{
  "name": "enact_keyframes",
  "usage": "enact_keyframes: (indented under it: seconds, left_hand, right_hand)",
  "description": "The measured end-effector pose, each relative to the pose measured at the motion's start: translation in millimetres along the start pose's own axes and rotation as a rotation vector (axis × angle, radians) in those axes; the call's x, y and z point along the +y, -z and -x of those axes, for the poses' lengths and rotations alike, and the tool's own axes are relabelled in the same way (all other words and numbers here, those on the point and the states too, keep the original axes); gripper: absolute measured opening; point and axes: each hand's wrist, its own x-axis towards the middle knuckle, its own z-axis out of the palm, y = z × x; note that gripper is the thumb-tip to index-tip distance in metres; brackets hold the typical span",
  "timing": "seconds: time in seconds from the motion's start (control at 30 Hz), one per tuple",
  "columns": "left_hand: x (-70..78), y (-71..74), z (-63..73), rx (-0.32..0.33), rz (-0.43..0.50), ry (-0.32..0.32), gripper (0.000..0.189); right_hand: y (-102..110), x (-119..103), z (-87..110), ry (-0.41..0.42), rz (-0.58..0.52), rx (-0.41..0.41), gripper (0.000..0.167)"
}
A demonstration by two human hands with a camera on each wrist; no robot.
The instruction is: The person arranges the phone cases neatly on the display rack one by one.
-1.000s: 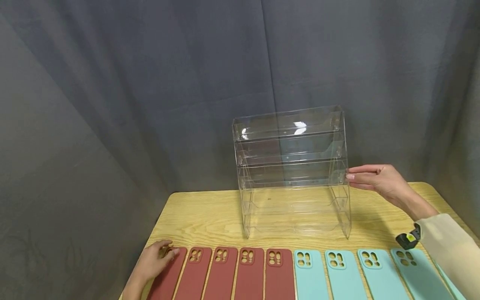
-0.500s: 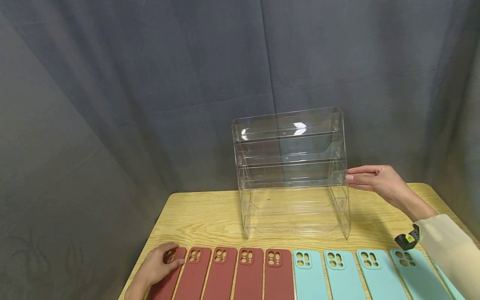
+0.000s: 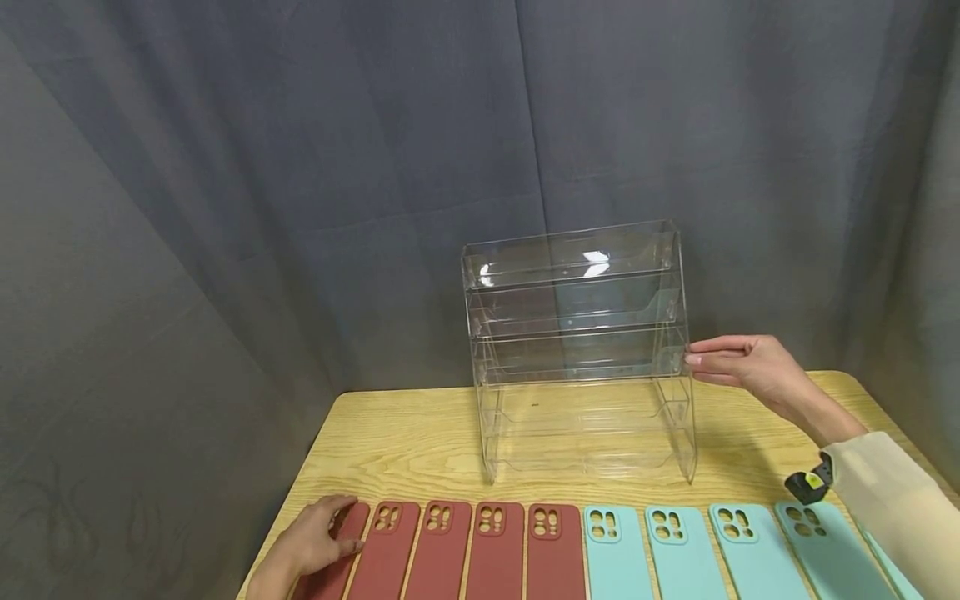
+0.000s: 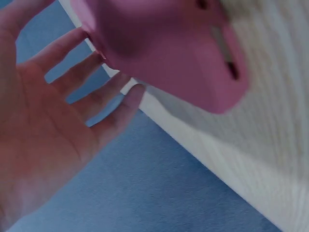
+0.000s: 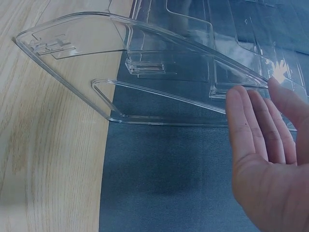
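In the head view, my left hand lies over the leftmost dark red phone case, thumb along its right edge and fingers over its left side. The left wrist view shows the fingertips along the long edge of this case, near the table edge; the thumb runs out of frame. My right hand is at the right side of a clear tiered display rack. In the right wrist view, its nearly straight fingers reach the rack's side panel, the thumb at the panel's edge.
Several more red cases and several turquoise cases form a row along the near side of the wooden table, cutouts toward the rack. A grey curtain hangs behind and at both sides. The right forearm passes above the turquoise cases.
My left hand has shifted slightly right and down, its thumb moving onto the leftmost red case's right edge. The right hand has stayed at the rack. The head view tilts slightly up.
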Motion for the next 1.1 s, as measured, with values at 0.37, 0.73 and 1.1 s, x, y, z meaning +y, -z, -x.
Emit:
enact_keyframes:
  seconds: [0.37,0.73,1.1]
  left_hand:
    - [9.0,1.3,-6.7,-0.021,-0.09,0.029,0.07]
    - [11.1,7.1,-14.9,0.181,-0.201,-0.028,0.07]
    - [55.9,20.7,-24.8,0.44,-0.192,-0.163,0.065]
  right_hand:
    - [4,-1,-2.3,0.004,0.042,0.012,0.067]
    - [6,-5,-1.1,0.009,0.041,0.01,0.065]
    - [9,-3,4.9,-0.002,0.044,0.014,0.067]
